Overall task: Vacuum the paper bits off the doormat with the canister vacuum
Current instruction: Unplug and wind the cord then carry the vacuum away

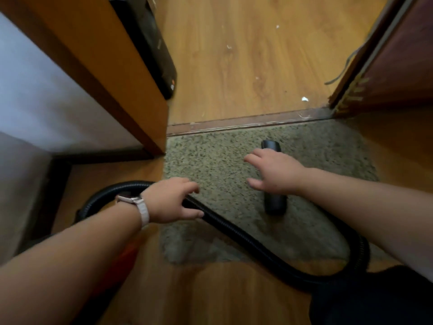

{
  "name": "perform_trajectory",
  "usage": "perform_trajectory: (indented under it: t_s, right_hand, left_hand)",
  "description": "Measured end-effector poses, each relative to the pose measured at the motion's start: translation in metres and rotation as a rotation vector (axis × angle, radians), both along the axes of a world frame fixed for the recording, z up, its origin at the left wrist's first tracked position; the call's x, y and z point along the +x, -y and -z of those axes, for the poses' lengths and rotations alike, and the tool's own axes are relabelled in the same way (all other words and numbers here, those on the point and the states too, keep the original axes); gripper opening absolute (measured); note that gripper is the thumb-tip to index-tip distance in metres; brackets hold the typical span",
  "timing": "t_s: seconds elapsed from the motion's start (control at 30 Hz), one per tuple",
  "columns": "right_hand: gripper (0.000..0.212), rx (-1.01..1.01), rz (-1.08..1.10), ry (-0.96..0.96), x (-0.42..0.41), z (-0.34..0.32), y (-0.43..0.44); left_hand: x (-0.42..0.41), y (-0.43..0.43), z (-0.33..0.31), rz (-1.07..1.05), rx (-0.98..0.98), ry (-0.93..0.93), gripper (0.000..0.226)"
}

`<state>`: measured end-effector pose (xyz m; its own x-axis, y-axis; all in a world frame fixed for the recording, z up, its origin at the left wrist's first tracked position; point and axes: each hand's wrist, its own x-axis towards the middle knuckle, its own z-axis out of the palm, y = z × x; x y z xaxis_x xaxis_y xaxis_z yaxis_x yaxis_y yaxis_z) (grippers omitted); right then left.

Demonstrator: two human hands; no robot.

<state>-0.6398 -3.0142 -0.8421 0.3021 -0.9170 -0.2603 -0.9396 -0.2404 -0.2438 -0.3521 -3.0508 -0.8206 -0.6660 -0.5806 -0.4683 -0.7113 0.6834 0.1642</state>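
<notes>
Two open grips: right hand (pixel 276 172) above nozzle (pixel 275 205) lying lengthwise toward threshold (pixel 234 125); left hand (pixel 168 200) over hose (pixel 246 240).

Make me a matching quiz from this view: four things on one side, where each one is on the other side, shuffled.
1 hose
2 nozzle
3 paper bits
4 watch

a on the left arm
b lying in the middle of the doormat
c looping across the doormat's near end
d on the wood floor beyond the threshold

Pairs: 1-c, 2-b, 3-d, 4-a

Dim, warm indoor light — soft blur throughout, wide-angle bending at the edges.
</notes>
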Motion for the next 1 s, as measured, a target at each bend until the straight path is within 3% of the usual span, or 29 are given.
perform_trajectory:
  t_s: [0.17,0.33,0.73,1.0]
  right_hand:
    - [0.059,-0.081,-0.144,0.039,0.081,-0.039,0.01]
    - [0.06,-0.12,-0.261,0.056,0.169,-0.071,0.015]
    - [0.062,-0.134,-0.637,-0.017,0.376,-0.1,-0.007]
    - [0.073,-0.135,-0.928,-0.033,0.457,-0.083,-0.023]
  left_hand:
    - [0.104,0.021,-0.061,-0.157,-0.068,-0.006,0.097]
    - [0.2,-0.007,-0.087,-0.258,-0.08,0.003,0.094]
    - [0.379,-0.112,-0.073,-0.655,-0.082,-0.211,0.087]
    - [0.444,-0.169,-0.011,-0.627,-0.014,-0.078,0.103]
